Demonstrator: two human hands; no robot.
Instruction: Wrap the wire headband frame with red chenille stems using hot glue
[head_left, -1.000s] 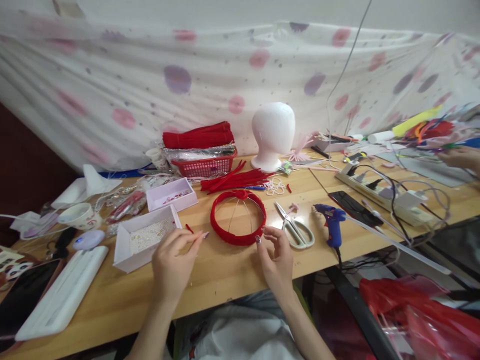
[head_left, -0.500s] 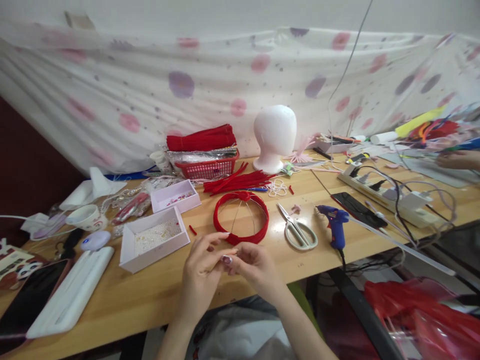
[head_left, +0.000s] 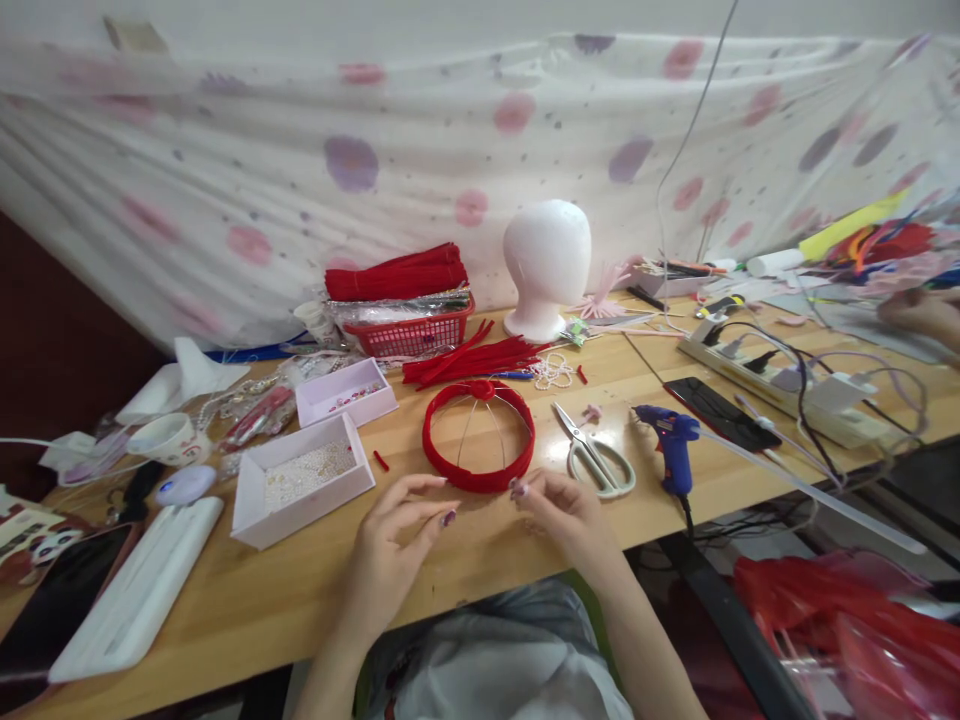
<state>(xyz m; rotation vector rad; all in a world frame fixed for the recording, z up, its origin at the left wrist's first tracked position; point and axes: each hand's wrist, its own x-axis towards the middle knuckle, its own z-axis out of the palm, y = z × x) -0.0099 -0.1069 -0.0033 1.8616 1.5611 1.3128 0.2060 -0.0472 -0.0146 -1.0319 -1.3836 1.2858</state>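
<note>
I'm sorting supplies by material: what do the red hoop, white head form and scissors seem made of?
Red hoop: probably velvety fabric or fuzzy cord, judging by its matte, soft-looking surface. White head form: likely foam, given its smooth, pale, low-gloss surface. Scissors: blades apparently metal, with a grey sheen; handles, pale and smooth, perhaps plastic.

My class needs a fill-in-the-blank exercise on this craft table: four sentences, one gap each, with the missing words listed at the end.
1. The hoop lying in front of the person is coloured ____.
2. The left hand is farther from the scissors than the ____ hand.
3. The glue gun is coloured ____.
4. In the picture, the red basket is to the ____ of the white head model.

Missing words: red; right; blue; left.
</note>
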